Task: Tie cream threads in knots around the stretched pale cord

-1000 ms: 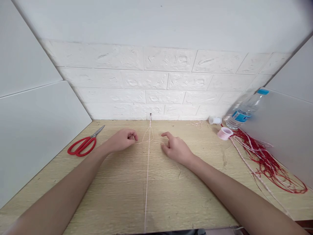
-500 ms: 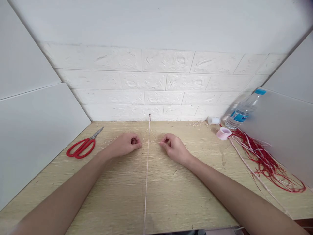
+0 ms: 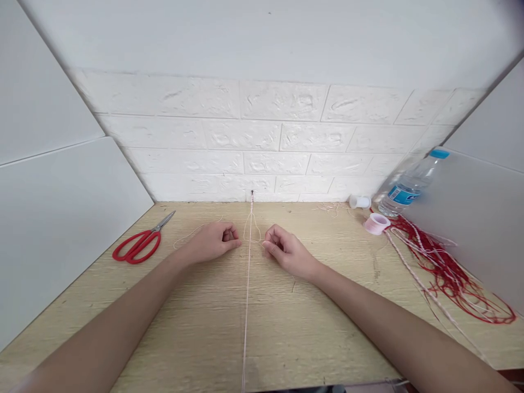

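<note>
We take the taut pink cord (image 3: pixel 246 305) as our landmark: it runs from a small pin (image 3: pixel 252 192) at the foot of the white brick wall straight toward us across the wooden table (image 3: pixel 196 322). Our left hand (image 3: pixel 213 242) rests just left of it and our right hand (image 3: pixel 286 252) just right of it, each curled with thumb and forefinger pinched on a thin loose strand (image 3: pixel 254 232) that loops around the cord near the pin. We judge that a knot around the cord is being drawn up; the next move calls for an even, outward pull from both sides so the loop closes squarely.

Well left of the cord lie red-handled scissors (image 3: pixel 139 244). Far right of it sit a pink spool (image 3: pixel 376 223), a white spool (image 3: pixel 359 201), a tangle of red and pink cords (image 3: pixel 446 270) and a water bottle (image 3: pixel 411 184). The bottle's blue label carries writing too small to read; nothing else bears lettering.
</note>
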The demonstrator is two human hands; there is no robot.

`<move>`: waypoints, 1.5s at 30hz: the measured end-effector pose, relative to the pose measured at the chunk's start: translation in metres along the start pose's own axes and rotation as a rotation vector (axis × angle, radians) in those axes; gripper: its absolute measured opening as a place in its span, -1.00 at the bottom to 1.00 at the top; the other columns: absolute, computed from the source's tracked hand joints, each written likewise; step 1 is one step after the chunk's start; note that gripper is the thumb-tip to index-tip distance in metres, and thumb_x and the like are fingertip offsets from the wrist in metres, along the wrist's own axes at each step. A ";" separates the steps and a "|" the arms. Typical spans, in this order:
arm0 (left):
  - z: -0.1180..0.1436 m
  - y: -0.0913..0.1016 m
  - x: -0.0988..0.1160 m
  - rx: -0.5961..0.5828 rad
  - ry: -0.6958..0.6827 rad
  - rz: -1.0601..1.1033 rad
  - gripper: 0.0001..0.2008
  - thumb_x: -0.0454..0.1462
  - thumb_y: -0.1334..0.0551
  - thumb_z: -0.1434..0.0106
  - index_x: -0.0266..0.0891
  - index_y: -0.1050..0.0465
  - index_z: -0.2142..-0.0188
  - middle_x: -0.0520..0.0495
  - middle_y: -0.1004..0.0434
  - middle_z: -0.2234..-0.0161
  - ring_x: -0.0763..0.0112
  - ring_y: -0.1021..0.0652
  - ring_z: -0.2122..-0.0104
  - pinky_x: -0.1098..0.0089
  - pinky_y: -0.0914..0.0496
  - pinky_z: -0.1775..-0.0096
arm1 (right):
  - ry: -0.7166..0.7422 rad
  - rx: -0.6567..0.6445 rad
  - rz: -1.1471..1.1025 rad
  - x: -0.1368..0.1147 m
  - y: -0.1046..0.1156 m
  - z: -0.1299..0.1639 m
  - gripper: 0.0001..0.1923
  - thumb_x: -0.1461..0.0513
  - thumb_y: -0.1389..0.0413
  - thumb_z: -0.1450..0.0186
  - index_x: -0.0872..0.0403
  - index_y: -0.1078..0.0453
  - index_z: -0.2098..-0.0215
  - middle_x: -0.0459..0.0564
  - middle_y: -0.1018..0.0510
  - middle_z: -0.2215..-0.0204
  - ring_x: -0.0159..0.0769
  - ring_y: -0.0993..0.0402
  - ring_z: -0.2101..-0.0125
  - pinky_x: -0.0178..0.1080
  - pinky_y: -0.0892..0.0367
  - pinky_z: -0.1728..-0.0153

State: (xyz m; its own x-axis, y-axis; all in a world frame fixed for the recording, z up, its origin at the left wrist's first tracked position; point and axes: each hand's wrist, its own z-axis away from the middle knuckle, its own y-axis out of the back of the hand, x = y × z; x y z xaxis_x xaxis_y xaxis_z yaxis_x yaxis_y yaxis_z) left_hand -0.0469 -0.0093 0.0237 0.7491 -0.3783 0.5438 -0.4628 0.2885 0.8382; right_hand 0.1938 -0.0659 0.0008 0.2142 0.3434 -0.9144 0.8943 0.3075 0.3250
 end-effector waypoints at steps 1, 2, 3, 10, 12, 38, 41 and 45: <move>0.000 0.000 0.001 -0.005 0.002 -0.009 -0.72 -0.02 -0.18 -0.17 -0.18 -0.43 0.34 0.05 -0.42 0.49 0.42 -0.39 0.48 0.41 -0.20 0.43 | -0.003 -0.001 0.046 0.001 0.000 0.000 -0.84 0.13 0.01 -0.37 0.04 -0.20 0.31 -0.17 -0.38 0.53 -0.42 -0.24 0.54 -0.35 -0.15 0.50; 0.000 0.000 0.002 -0.011 0.003 -0.016 -0.73 -0.03 -0.17 -0.18 -0.18 -0.43 0.36 0.05 -0.43 0.49 0.42 -0.39 0.48 0.41 -0.20 0.43 | -0.004 0.004 0.094 0.001 0.001 0.000 -0.85 0.13 0.01 -0.36 0.04 -0.21 0.32 -0.19 -0.33 0.56 -0.43 -0.20 0.56 -0.36 -0.12 0.52; 0.001 0.000 0.002 -0.018 0.003 -0.020 -0.73 -0.04 -0.16 -0.18 -0.18 -0.44 0.37 0.04 -0.43 0.48 0.42 -0.39 0.48 0.40 -0.21 0.42 | -0.002 0.014 0.142 0.001 0.001 0.000 -0.84 0.14 0.00 -0.36 0.04 -0.21 0.33 -0.20 -0.30 0.58 -0.44 -0.17 0.57 -0.36 -0.09 0.53; 0.000 0.005 -0.005 -0.069 -0.005 -0.010 -0.77 -0.08 -0.17 -0.16 -0.19 -0.42 0.38 0.03 -0.46 0.46 0.40 -0.41 0.47 0.41 -0.23 0.44 | -0.046 0.087 0.375 0.003 0.002 0.000 -0.83 0.16 0.03 -0.35 0.04 -0.32 0.17 -0.23 -0.26 0.64 -0.43 -0.21 0.60 -0.36 -0.08 0.54; 0.000 0.008 -0.006 -0.092 0.001 -0.006 -0.81 -0.12 -0.19 -0.13 -0.19 -0.41 0.40 0.03 -0.46 0.46 0.41 -0.41 0.47 0.41 -0.23 0.44 | -0.059 0.098 0.418 0.005 0.003 -0.001 -0.79 0.17 0.01 -0.34 0.04 -0.34 0.11 -0.23 -0.27 0.64 -0.43 -0.23 0.60 -0.36 -0.09 0.52; 0.005 0.002 0.019 -0.027 -0.007 0.098 -0.59 0.07 -0.05 -0.24 -0.20 -0.37 0.41 0.03 -0.36 0.47 0.40 -0.34 0.45 0.39 -0.19 0.40 | -0.041 0.026 0.483 0.008 0.002 -0.004 -0.90 0.26 -0.07 -0.29 0.07 -0.41 0.35 -0.15 -0.45 0.57 -0.46 -0.28 0.58 -0.37 -0.10 0.51; 0.004 0.001 0.017 -0.043 -0.012 0.116 -0.63 0.04 -0.08 -0.22 -0.21 -0.37 0.44 0.04 -0.36 0.48 0.41 -0.34 0.46 0.40 -0.18 0.40 | -0.034 0.024 0.483 0.008 0.002 -0.003 -0.91 0.26 -0.07 -0.29 0.08 -0.41 0.35 -0.15 -0.45 0.57 -0.46 -0.27 0.57 -0.37 -0.11 0.50; 0.002 0.003 0.009 -0.069 -0.002 0.134 -0.68 -0.02 -0.11 -0.19 -0.21 -0.34 0.49 0.06 -0.31 0.51 0.43 -0.31 0.48 0.40 -0.16 0.42 | -0.039 0.027 0.477 0.008 0.001 -0.003 -0.89 0.26 -0.04 -0.30 0.07 -0.40 0.35 -0.15 -0.44 0.56 -0.46 -0.28 0.57 -0.37 -0.10 0.50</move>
State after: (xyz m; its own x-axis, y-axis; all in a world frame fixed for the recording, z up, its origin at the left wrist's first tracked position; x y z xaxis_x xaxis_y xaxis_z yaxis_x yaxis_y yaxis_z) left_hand -0.0424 -0.0137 0.0309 0.6821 -0.3342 0.6504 -0.5247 0.3959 0.7536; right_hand 0.1956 -0.0602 -0.0052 0.6176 0.4066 -0.6732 0.7021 0.1008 0.7049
